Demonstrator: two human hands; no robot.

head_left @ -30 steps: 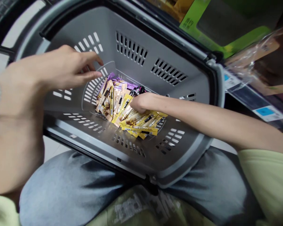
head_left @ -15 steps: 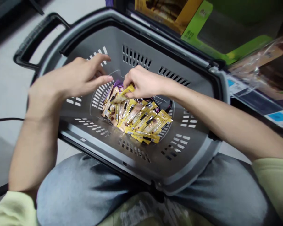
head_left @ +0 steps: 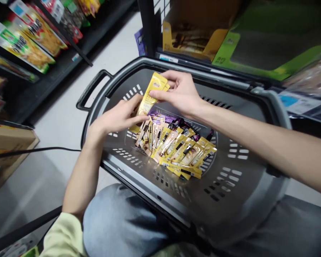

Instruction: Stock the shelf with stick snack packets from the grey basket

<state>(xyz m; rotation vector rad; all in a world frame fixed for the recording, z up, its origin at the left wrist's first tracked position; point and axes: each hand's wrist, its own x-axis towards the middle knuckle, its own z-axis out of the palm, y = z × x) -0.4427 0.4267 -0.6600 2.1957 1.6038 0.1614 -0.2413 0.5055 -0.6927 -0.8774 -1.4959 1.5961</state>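
A grey plastic shopping basket (head_left: 246,210) rests on my lap. Inside it lies a pile of several yellow and purple snack packets (head_left: 176,146). Both hands hold a few yellow packets (head_left: 149,98) lifted above the pile. My right hand (head_left: 180,92) pinches their upper end, fingers closed on them. My left hand (head_left: 120,116) grips their lower end from the left, fingers curled round them.
A yellow display box (head_left: 195,35) and a green box (head_left: 270,50) stand on the shelf beyond the basket. Packaged goods (head_left: 24,39) fill the shelves at the far left. A cardboard box (head_left: 8,146) sits at the left, with a black cable (head_left: 42,150) across the pale floor.
My right hand picked yellow packets out of the pile and raised them. My left hand came in and took their lower end. The view tilted up, showing shelves and floor.
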